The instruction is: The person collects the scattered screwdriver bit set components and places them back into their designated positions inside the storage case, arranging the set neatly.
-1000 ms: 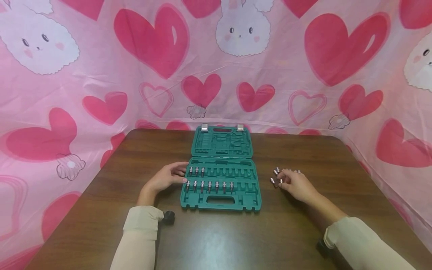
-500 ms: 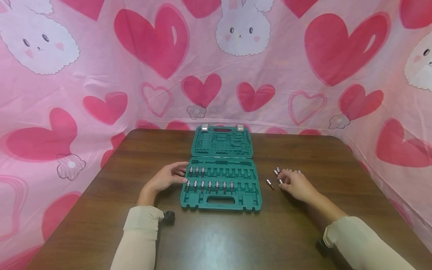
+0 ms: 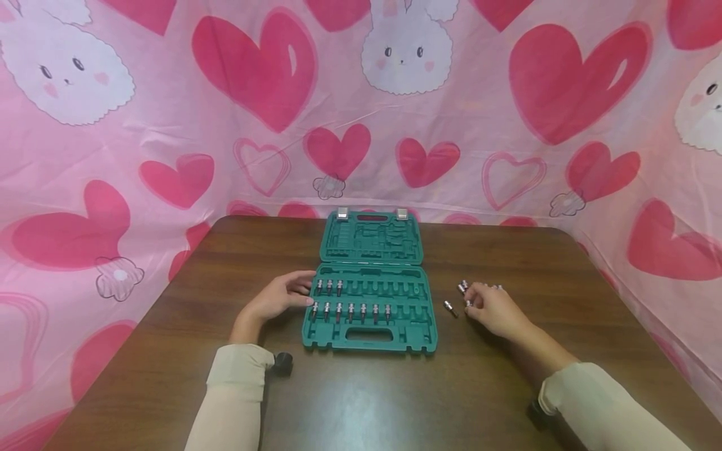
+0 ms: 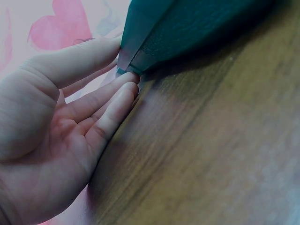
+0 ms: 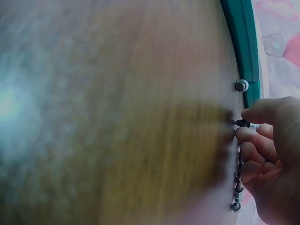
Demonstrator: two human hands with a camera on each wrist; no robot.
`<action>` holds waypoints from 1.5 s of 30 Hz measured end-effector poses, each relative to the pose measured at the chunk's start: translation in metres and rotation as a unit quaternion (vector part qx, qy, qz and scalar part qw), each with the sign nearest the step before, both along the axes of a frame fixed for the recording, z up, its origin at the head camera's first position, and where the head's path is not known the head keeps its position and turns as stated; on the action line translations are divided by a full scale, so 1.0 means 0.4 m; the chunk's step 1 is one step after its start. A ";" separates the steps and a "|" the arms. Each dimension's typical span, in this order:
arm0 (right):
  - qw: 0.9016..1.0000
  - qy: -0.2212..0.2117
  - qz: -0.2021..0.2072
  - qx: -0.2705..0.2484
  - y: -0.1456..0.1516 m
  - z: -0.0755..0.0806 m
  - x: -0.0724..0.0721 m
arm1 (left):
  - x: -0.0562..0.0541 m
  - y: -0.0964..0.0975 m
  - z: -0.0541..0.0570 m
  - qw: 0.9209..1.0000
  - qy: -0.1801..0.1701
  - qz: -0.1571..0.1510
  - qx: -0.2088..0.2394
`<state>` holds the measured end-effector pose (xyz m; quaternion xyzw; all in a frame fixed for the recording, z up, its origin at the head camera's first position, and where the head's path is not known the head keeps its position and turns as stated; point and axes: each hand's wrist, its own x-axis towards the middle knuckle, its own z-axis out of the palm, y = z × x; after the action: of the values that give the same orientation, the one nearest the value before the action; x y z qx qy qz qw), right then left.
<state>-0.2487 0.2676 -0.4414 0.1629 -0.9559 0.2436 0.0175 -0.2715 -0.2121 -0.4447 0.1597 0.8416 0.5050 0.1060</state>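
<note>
The left hand (image 3: 280,297) sits where it was, fingers relaxed and not clenched, touching the left edge of the open green case (image 3: 410,333). Inside, nothing has changed: three upper-row bits (image 3: 329,286) and seven lower-row bits (image 3: 351,311) stand at the left, slots vacant to their right. Next, on the tabletop (image 3: 361,401), a loose bit (image 3: 449,307) now lies apart from the fingertips it was beside a second ago, probably easier to take singly. The right hand (image 3: 495,308) pinches a second bit (image 5: 243,123), with further bits (image 3: 464,284) just beyond
</note>
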 end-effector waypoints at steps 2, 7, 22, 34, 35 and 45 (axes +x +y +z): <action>1.000 0.011 0.000 0.000 -0.004 0.000 0.001 | -0.003 -0.002 -0.005 1.000 0.002 0.001 0.000; 0.999 0.038 0.004 -0.011 -0.015 0.001 0.002 | -0.003 -0.003 -0.005 1.000 0.004 -0.001 -0.002; 0.995 0.014 -0.010 -0.100 -0.085 0.025 0.004 | 0.003 -0.005 0.002 1.000 0.002 -0.003 0.004; 0.993 0.017 0.004 -0.118 -0.148 0.021 0.001 | 0.002 0.000 0.005 1.000 0.001 -0.001 0.005; 0.993 0.013 0.007 -0.119 -0.153 0.020 0.001 | 0.002 0.000 0.004 1.000 0.001 0.000 0.004; 0.992 0.030 0.024 -0.122 -0.178 0.016 -0.003 | 0.001 -0.001 0.002 1.000 0.001 0.003 -0.004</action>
<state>-0.2497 0.1966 -0.4352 0.1900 -0.9140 0.3534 0.0602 -0.2713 -0.2125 -0.4438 0.1576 0.8440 0.5020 0.1039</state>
